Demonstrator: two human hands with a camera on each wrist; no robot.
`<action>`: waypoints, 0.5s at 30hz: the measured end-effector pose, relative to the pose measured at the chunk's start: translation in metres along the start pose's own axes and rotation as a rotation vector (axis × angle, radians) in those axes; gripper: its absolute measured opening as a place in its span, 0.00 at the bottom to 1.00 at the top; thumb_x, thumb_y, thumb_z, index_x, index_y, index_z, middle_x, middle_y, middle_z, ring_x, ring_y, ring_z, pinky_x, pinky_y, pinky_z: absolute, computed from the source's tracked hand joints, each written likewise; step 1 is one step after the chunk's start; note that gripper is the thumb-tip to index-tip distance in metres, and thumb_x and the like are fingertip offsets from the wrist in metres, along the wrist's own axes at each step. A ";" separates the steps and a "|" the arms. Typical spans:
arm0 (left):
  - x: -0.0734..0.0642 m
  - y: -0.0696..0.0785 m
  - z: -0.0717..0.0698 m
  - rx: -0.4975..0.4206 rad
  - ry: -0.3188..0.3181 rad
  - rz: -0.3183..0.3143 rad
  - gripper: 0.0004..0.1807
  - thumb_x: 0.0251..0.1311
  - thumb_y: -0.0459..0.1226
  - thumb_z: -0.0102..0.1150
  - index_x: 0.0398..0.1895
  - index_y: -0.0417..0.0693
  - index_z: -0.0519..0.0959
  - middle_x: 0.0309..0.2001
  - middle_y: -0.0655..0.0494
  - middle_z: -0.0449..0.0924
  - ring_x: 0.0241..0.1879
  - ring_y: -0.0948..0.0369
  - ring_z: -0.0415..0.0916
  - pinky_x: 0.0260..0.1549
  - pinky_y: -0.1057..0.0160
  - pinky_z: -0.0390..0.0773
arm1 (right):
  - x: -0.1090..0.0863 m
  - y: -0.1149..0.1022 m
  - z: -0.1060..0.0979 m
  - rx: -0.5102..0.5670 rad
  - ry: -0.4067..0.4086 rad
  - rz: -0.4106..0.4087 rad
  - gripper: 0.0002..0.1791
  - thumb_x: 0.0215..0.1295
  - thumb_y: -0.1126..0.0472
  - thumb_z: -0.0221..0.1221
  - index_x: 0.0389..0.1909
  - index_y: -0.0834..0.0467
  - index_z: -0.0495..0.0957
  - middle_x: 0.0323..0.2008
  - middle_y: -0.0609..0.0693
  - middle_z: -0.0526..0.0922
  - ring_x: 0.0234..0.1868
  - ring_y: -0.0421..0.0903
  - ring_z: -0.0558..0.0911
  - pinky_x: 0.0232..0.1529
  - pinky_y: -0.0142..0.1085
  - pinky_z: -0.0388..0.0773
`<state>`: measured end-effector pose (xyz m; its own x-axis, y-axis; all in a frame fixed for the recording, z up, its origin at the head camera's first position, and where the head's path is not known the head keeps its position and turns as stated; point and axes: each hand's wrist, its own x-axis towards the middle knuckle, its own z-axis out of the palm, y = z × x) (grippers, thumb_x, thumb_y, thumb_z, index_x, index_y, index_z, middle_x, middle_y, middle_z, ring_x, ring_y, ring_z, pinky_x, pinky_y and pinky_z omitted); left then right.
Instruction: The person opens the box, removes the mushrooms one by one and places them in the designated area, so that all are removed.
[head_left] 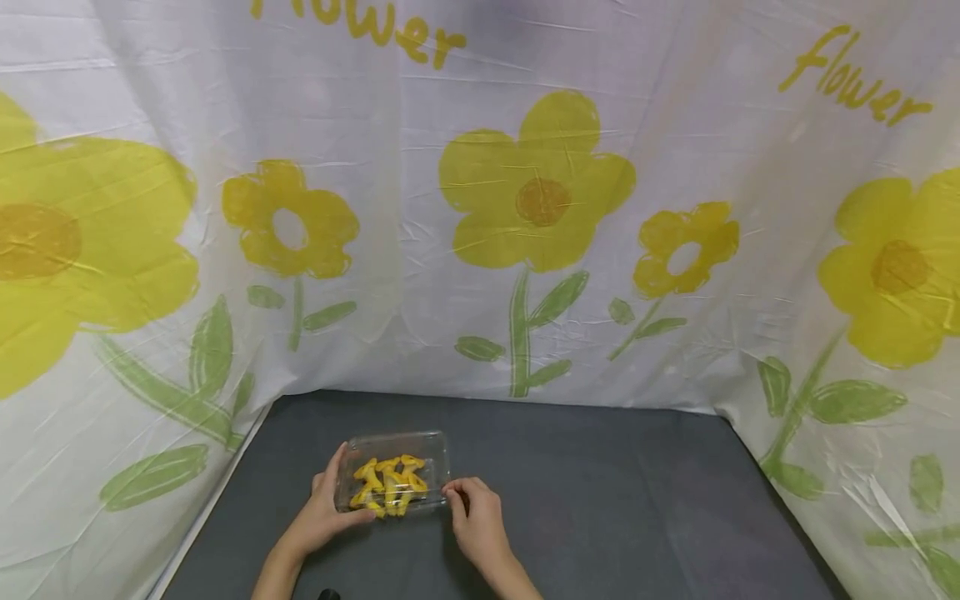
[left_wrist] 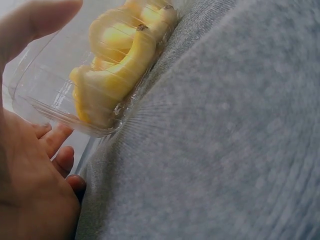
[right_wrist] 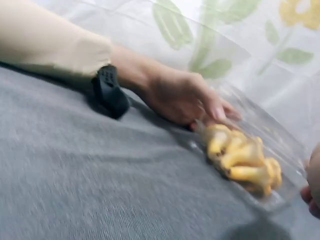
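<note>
A clear plastic box sits on the dark tabletop, with several yellow mushrooms inside. In the left wrist view the mushrooms show pale curved stems with dark ends behind the clear wall. My left hand grips the box by its left end, thumb along the near side and fingers round the far side. At the right end, my right hand pinches the box's edge between thumb and forefinger. Only a small part of the right hand shows at the border of the right wrist view.
The table is covered in dark grey cloth. A white curtain painted with yellow flowers hangs round its back and sides. A black device is strapped to the left wrist, and a small black object shows at the bottom edge.
</note>
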<state>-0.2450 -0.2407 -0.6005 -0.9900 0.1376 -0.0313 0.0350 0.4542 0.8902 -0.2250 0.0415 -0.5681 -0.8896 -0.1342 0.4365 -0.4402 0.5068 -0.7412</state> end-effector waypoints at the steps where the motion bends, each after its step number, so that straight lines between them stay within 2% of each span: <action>1: -0.001 0.000 0.000 -0.002 0.006 0.002 0.72 0.55 0.44 0.81 0.87 0.43 0.32 0.81 0.34 0.46 0.72 0.34 0.46 0.62 0.22 0.62 | 0.000 0.002 -0.002 0.015 -0.019 -0.015 0.06 0.74 0.69 0.63 0.37 0.60 0.87 0.33 0.47 0.85 0.29 0.32 0.75 0.30 0.29 0.76; 8: -0.001 -0.002 0.001 -0.007 0.027 0.033 0.71 0.53 0.42 0.82 0.86 0.41 0.35 0.82 0.37 0.49 0.71 0.38 0.46 0.63 0.22 0.59 | 0.003 0.017 -0.015 0.053 -0.165 -0.098 0.04 0.72 0.67 0.67 0.42 0.61 0.89 0.35 0.47 0.86 0.28 0.28 0.74 0.29 0.27 0.75; 11: 0.000 -0.002 0.001 -0.019 0.023 0.023 0.71 0.53 0.42 0.82 0.87 0.42 0.35 0.83 0.38 0.49 0.72 0.39 0.46 0.64 0.22 0.58 | 0.006 0.025 -0.016 0.033 -0.177 -0.184 0.04 0.71 0.67 0.67 0.42 0.61 0.89 0.36 0.46 0.86 0.29 0.29 0.75 0.29 0.25 0.75; 15: 0.001 -0.003 0.000 -0.019 0.019 0.014 0.71 0.53 0.42 0.82 0.87 0.44 0.36 0.83 0.40 0.49 0.72 0.39 0.46 0.65 0.23 0.58 | 0.006 0.033 -0.012 -0.008 -0.143 -0.301 0.03 0.71 0.68 0.67 0.41 0.61 0.89 0.38 0.47 0.86 0.33 0.31 0.79 0.32 0.24 0.76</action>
<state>-0.2461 -0.2422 -0.6032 -0.9919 0.1268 -0.0103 0.0464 0.4358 0.8988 -0.2432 0.0675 -0.5834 -0.7283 -0.3969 0.5586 -0.6852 0.4333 -0.5855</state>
